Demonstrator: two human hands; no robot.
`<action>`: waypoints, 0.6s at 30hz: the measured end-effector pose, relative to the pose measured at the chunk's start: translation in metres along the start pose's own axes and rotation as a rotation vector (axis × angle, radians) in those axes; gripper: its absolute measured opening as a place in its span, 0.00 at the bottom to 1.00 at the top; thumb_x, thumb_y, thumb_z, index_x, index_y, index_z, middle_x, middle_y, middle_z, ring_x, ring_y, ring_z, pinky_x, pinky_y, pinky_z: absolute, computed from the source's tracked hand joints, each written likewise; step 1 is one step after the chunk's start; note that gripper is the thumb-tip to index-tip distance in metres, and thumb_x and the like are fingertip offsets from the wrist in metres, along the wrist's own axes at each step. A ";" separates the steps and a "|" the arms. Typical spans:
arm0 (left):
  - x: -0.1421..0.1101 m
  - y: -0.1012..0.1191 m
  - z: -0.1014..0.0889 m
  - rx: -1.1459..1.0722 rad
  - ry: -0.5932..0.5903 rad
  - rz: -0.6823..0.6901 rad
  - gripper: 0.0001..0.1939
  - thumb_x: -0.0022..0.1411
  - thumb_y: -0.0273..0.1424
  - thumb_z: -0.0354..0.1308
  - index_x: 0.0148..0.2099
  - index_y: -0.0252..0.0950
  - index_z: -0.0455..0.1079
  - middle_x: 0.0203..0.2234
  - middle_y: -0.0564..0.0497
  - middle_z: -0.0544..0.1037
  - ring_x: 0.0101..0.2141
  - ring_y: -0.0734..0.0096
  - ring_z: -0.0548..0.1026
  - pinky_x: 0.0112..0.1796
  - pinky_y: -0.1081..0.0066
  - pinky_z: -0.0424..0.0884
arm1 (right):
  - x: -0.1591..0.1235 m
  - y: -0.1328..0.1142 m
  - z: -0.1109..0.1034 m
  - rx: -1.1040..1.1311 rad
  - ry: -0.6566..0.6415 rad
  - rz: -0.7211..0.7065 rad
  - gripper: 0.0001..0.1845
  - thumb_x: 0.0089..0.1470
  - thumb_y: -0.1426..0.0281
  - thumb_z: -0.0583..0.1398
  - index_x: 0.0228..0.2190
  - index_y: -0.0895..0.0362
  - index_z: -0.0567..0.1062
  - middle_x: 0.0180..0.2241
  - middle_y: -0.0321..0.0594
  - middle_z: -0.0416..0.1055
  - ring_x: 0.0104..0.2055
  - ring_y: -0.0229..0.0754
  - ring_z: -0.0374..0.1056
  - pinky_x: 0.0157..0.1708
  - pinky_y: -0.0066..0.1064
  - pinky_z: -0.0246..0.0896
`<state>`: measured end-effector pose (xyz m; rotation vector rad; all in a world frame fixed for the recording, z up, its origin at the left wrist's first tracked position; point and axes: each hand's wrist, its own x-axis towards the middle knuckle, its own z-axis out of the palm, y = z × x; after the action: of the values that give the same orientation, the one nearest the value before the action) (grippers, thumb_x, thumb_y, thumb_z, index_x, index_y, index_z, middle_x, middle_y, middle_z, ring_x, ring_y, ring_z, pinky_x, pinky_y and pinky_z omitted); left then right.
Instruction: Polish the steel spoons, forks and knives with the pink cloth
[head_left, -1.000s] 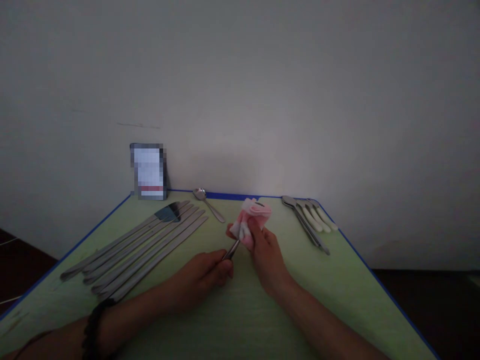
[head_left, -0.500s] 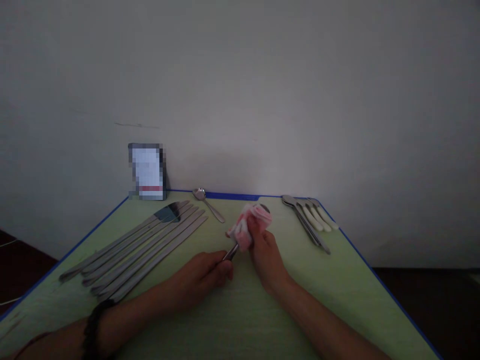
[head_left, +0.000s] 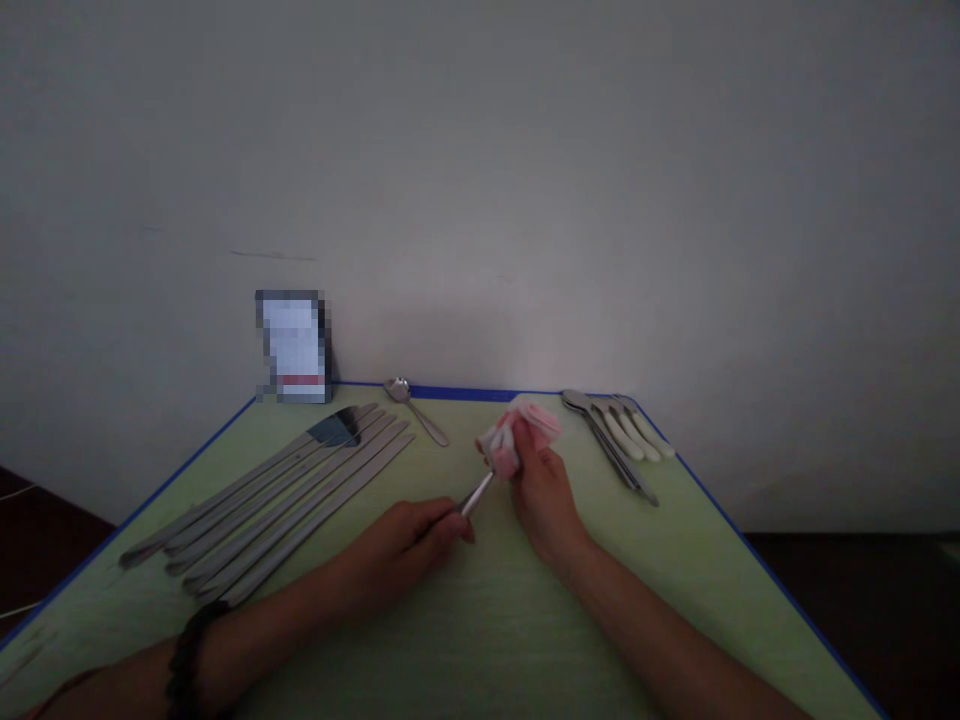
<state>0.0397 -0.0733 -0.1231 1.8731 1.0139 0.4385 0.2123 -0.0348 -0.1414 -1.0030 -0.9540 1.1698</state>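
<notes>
Brushing the bracelet [head_left: 196, 655] or forearm against the long metal utensils [head_left: 225, 552] at the left of the table [head_left: 465, 645] could push them askew, because the arm passes right by their near ends. Beyond them, the upright screen [head_left: 294, 345], close to the wall [head_left: 480, 200], might topple if the table were jolted; the single spoon [head_left: 428, 421] beside it looks less at risk. In the middle, the left hand [head_left: 424, 540] is closed, thumb and fingers pinching the metal utensil [head_left: 477, 494], which slants up above the table into the cloth [head_left: 517, 440]; its far end is hidden. A hard pull on the cloth could twist it out of that narrow pinch. The right hand [head_left: 549, 497] is curled nearly shut, thumb pressed on the bunched pink-and-white cloth, and loose fabric might hide an edge or let the fingers slip. Farther right, the stacked spoons [head_left: 611, 450] and white-handled utensils [head_left: 628, 440] could be nudged apart by a wide sweep of the right hand.
</notes>
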 end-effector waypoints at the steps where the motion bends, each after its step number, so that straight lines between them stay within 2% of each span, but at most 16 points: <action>1: 0.000 -0.001 0.000 0.008 0.014 0.012 0.17 0.65 0.39 0.43 0.37 0.33 0.68 0.19 0.59 0.60 0.21 0.77 0.59 0.23 0.78 0.55 | 0.002 0.000 -0.001 0.010 0.025 -0.008 0.22 0.50 0.51 0.57 0.27 0.59 0.74 0.22 0.35 0.70 0.24 0.37 0.61 0.29 0.29 0.55; 5: 0.001 -0.007 0.001 -0.009 0.061 0.053 0.18 0.66 0.37 0.41 0.39 0.33 0.69 0.19 0.58 0.64 0.22 0.76 0.62 0.25 0.77 0.58 | 0.004 -0.004 -0.001 0.111 0.086 0.023 0.21 0.49 0.52 0.58 0.29 0.58 0.75 0.24 0.37 0.73 0.29 0.39 0.67 0.34 0.31 0.59; 10: 0.001 -0.010 0.003 -0.016 0.148 0.006 0.19 0.65 0.38 0.40 0.37 0.33 0.69 0.18 0.58 0.65 0.19 0.76 0.61 0.24 0.77 0.58 | -0.001 -0.010 0.004 0.256 0.086 0.095 0.18 0.46 0.53 0.61 0.27 0.56 0.74 0.23 0.35 0.73 0.30 0.39 0.68 0.37 0.32 0.61; 18: 0.003 -0.009 0.001 0.001 0.121 -0.002 0.18 0.65 0.39 0.41 0.34 0.35 0.67 0.16 0.59 0.63 0.19 0.76 0.61 0.23 0.77 0.57 | -0.014 -0.006 0.008 0.222 0.033 0.116 0.20 0.44 0.52 0.62 0.25 0.57 0.74 0.23 0.36 0.73 0.28 0.40 0.68 0.36 0.33 0.62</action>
<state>0.0383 -0.0698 -0.1315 1.8643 1.0955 0.5554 0.2039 -0.0484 -0.1348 -0.9042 -0.7294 1.3212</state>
